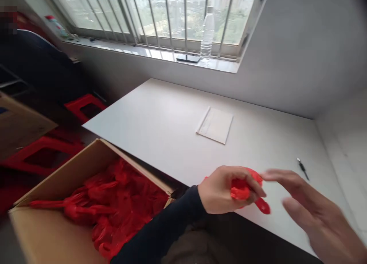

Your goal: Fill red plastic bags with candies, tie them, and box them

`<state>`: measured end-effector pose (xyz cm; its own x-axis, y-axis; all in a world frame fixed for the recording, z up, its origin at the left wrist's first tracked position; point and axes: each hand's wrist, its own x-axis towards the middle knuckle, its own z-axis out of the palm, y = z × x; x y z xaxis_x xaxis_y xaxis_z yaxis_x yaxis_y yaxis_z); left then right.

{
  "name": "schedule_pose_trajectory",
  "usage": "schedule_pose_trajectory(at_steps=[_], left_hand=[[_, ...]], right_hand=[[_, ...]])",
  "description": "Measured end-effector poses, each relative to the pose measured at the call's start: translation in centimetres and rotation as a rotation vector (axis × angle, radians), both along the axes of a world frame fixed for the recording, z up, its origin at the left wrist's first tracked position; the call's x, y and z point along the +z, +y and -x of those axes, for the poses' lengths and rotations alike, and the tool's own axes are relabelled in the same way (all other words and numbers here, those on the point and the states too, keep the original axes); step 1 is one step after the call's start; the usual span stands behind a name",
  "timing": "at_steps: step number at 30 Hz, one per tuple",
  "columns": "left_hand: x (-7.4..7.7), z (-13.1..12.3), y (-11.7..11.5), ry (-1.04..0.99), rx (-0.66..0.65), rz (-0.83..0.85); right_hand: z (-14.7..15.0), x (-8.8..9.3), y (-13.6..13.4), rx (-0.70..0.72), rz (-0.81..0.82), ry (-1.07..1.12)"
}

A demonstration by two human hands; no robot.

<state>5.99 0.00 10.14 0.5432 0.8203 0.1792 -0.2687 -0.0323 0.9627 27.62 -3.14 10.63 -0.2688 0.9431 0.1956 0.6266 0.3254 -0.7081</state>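
My left hand (219, 189) is closed around a crumpled red plastic bag (240, 190), just above the front edge of the white table (160, 141). Part of the bag pokes out below the fingers, and the palm hides the rest. To its right, my right hand (312, 210) is slightly blurred, thumb and fingers apart, with nothing between them. Its fingertips come close to the bag; whether they touch it I cannot tell. At lower left, a cardboard box (40, 233) stands with its top open, holding a heap of red plastic bags (114, 203).
On the table lie a notepad (216, 124) and a black pen (302, 168). A clear bottle (207, 34) and a dark flat object (187, 58) rest on the windowsill. Red stools (43, 151) and another person in dark clothing (40, 61) are at left.
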Motion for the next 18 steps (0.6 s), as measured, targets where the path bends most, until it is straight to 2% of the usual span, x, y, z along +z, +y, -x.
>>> schedule_pose_trajectory(at_steps=[3,6,8,10,14,18], left_hand=[[0.1,0.4,0.1,0.214,0.125,-0.236],[-1.0,0.4,0.4,0.449,0.354,-0.485],[-2.1,0.2,0.6,0.506,0.493,-0.64],[-3.1,0.2,0.7,0.496,0.592,-0.727],[-4.2,0.5,0.5,0.484,0.659,-0.82],[-4.3,1.0,0.3,0.628,0.602,-0.887]], right_hand=[[1.7,0.3,1.9,0.069,0.187,0.136],[2.3,-0.6,3.6,0.055,0.366,0.249],[2.5,-1.2,4.1,0.066,0.416,0.285],[2.6,-1.6,4.3,0.151,0.472,0.308],[2.9,-1.9,4.6,0.294,0.501,0.316],[3.3,-1.6,4.6,0.191,0.351,0.315]])
